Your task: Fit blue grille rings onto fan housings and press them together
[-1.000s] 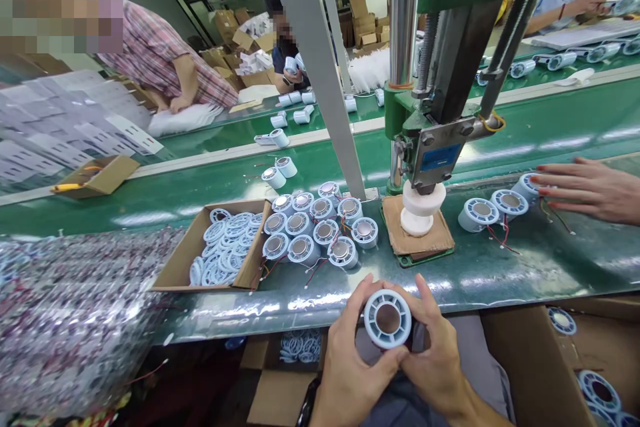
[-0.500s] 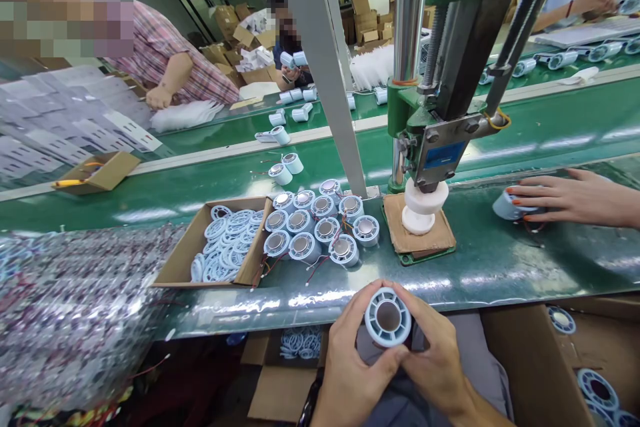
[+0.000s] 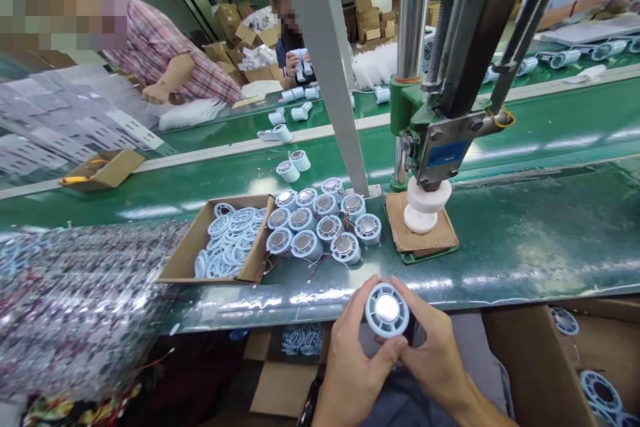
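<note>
Both hands, left hand (image 3: 350, 367) and right hand (image 3: 434, 360), clasp a round blue motor housing (image 3: 387, 310); more housings (image 3: 323, 223) cluster beyond, the press (image 3: 440, 140) far right.

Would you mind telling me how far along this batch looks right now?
Nothing visibly finished lies near the press. In hand: both hands, left and right, hold one round unit. Left: about a dozen units clustered on the table and a box of rings.

I see a pale blue, matt plastic ring (image 3: 387, 310) with a shiny metal disc at its centre. The green bench top (image 3: 525, 247) looks glossy and smooth. The box (image 3: 185, 260) is plain matt cardboard, the press column (image 3: 411, 7) polished metal, its white tip (image 3: 426, 203) probably plastic.
</note>
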The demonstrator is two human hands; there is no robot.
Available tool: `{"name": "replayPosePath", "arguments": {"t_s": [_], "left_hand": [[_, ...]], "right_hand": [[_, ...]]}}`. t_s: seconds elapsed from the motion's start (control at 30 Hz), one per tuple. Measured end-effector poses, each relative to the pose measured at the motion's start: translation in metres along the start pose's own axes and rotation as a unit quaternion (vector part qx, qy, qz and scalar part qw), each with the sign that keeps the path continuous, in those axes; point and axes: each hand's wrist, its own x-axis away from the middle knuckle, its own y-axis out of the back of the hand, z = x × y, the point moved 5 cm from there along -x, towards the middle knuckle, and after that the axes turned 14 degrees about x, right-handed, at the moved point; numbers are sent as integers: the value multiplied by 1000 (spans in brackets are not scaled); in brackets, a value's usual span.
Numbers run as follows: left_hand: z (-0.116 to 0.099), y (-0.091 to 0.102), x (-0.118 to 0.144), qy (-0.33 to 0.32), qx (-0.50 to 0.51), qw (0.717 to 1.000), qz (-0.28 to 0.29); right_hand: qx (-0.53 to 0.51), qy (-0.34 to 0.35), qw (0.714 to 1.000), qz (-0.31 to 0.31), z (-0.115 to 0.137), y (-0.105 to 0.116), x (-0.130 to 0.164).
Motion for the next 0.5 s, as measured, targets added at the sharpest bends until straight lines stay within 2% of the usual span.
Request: {"name": "replayPosePath", "arguments": {"t_s": [0.17,0.27,0.33,0.4,0.47,0.5], "left_hand": [[-6,1,-6,-93,-69,993,18],[-9,4,2,-171,-89,980,-42],[-4,4,21,-244,-72,964,-74],[18,-4,44,-272,-36,962,-12],[60,-10,63,-198,-29,976,87],[87,-5,69,-127,-53,987,84]], "right_hand": [[53,17,998,30,-4,-6,2],[79,39,995,50,-6,-12,1],[110,48,991,60,-11,-17,-2],[138,58,987,63,-17,-23,-8],[155,73,983,63,-21,-30,-15],[160,82,982,66,-23,-33,-19]]}}
